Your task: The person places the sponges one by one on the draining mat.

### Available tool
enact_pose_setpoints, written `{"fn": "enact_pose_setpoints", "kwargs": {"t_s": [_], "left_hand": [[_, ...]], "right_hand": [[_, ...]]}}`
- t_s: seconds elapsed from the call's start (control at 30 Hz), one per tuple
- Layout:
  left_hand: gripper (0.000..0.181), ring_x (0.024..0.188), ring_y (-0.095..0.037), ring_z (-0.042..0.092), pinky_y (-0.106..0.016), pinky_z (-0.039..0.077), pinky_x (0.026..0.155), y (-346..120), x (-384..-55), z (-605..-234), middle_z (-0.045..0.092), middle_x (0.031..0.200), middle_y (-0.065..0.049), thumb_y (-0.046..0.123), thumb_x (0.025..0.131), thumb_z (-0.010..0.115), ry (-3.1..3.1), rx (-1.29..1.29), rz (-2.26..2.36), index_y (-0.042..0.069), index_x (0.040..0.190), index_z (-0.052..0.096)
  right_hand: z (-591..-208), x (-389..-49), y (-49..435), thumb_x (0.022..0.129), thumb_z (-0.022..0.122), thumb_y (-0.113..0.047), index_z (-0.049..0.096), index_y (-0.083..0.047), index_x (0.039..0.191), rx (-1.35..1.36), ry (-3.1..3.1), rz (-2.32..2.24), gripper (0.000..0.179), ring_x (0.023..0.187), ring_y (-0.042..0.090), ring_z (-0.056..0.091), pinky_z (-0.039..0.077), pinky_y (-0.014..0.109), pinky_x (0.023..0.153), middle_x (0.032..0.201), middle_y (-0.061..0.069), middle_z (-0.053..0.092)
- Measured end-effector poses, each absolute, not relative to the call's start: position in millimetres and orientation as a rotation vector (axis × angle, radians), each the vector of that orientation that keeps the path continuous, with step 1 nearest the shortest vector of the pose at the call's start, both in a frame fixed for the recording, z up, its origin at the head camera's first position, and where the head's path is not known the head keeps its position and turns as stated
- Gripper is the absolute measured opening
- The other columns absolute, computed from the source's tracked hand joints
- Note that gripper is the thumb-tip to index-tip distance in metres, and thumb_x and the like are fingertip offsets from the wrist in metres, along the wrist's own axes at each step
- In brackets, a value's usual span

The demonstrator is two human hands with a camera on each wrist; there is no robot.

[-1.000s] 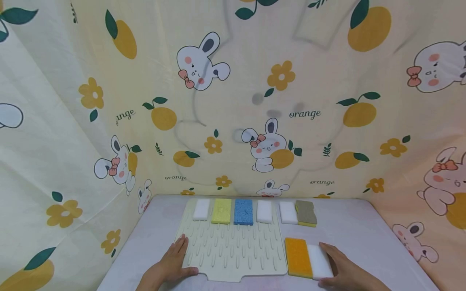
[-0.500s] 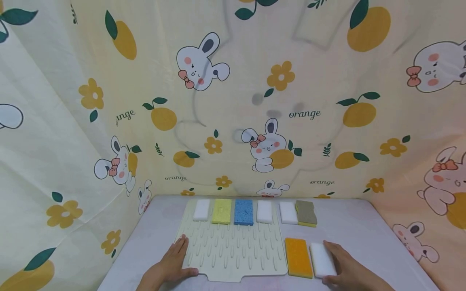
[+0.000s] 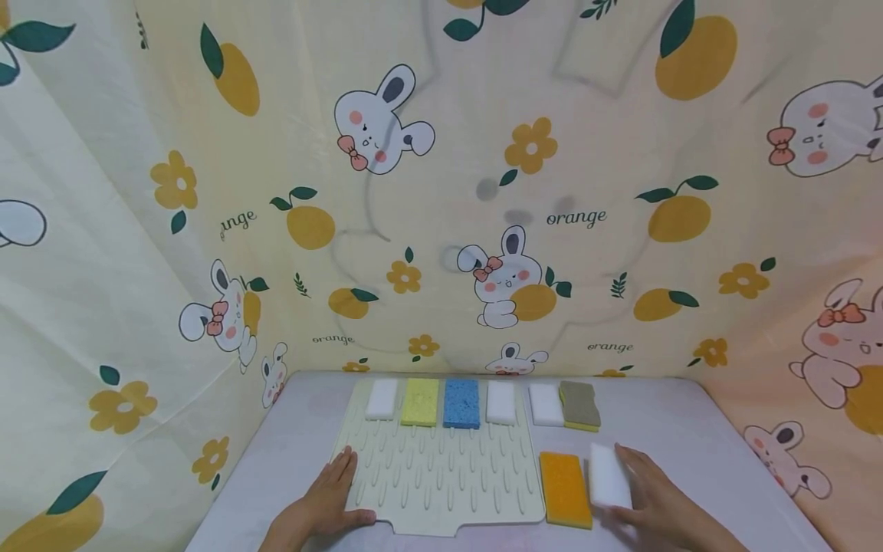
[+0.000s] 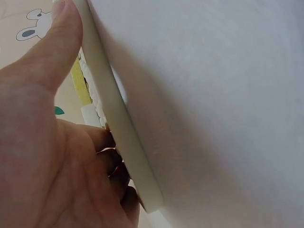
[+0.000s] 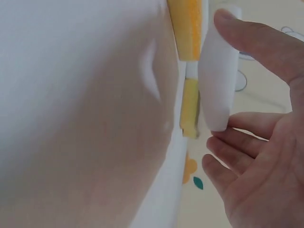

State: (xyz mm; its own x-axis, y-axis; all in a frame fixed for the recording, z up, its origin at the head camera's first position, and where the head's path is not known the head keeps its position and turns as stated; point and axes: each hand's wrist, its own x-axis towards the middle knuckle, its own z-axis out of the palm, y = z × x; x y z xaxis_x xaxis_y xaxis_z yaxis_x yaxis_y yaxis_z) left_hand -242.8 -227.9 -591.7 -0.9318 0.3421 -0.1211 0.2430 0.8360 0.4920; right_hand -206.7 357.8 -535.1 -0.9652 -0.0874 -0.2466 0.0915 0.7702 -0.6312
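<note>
If your right hand (image 3: 654, 494) loosens its pinch, the white sponge (image 3: 608, 478) could drop; your left hand (image 3: 328, 494) touches the mat (image 3: 434, 517) straight-fingered.

White sponge (image 3: 608, 475) | was on table (image 3: 662, 429) against orange sponge (image 3: 566, 491) | now raised in right grip (image 3: 655, 498)

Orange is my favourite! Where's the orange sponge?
In the head view, the orange sponge lies just right of the ridged mat, left of the white sponge that the right hand holds.
</note>
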Motion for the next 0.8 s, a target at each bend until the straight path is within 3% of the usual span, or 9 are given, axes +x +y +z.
{"fn": "enact_pose_setpoints", "kwargs": {"t_s": [0.27, 0.43, 0.67, 0.8], "left_hand": [[0.137, 0.16, -0.053, 0.019, -0.067, 0.017, 0.129, -226, -239, -588, 0.019, 0.171, -0.038, 0.078, 0.078, 0.078, 2.808, 0.455, 0.714, -0.017, 0.161, 0.025], [0.135, 0.159, -0.055, 0.016, -0.068, 0.014, 0.129, -224, -235, -578, 0.017, 0.171, -0.039, 0.074, 0.08, 0.08, 2.786, 0.446, 0.713, -0.017, 0.161, 0.022], [0.138, 0.161, -0.052, 0.017, -0.066, 0.016, 0.13, -224, -236, -579, 0.017, 0.171, -0.037, 0.079, 0.078, 0.076, 2.811, 0.454, 0.654, -0.017, 0.162, 0.023], [0.14, 0.161, -0.052, 0.015, -0.066, 0.015, 0.13, -225, -239, -582, 0.016, 0.172, -0.037, 0.081, 0.077, 0.075, 2.799, 0.443, 0.65, -0.017, 0.162, 0.021]], "right_hand": [[-534, -206, 343, 0.083, 0.092, -0.048, 0.03, 0.005, 0.163, -0.246, 2.884, -0.976, 0.114, 0.142, 0.061, 0.042, 0.042, 0.08, 0.107, 0.16, 0.039, 0.034], [-534, -207, 327, 0.083, 0.091, -0.053, 0.031, 0.003, 0.164, -0.249, 2.897, -0.993, 0.115, 0.145, 0.059, 0.039, 0.039, 0.08, 0.11, 0.164, 0.036, 0.033], [-536, -214, 304, 0.084, 0.089, -0.055, 0.031, 0.001, 0.165, -0.333, 2.908, -1.036, 0.114, 0.15, 0.059, 0.033, 0.035, 0.08, 0.114, 0.167, 0.035, 0.031], [-537, -217, 289, 0.085, 0.09, -0.054, 0.033, -0.001, 0.165, -0.37, 2.909, -1.074, 0.111, 0.15, 0.056, 0.036, 0.036, 0.078, 0.115, 0.167, 0.031, 0.034]]}}
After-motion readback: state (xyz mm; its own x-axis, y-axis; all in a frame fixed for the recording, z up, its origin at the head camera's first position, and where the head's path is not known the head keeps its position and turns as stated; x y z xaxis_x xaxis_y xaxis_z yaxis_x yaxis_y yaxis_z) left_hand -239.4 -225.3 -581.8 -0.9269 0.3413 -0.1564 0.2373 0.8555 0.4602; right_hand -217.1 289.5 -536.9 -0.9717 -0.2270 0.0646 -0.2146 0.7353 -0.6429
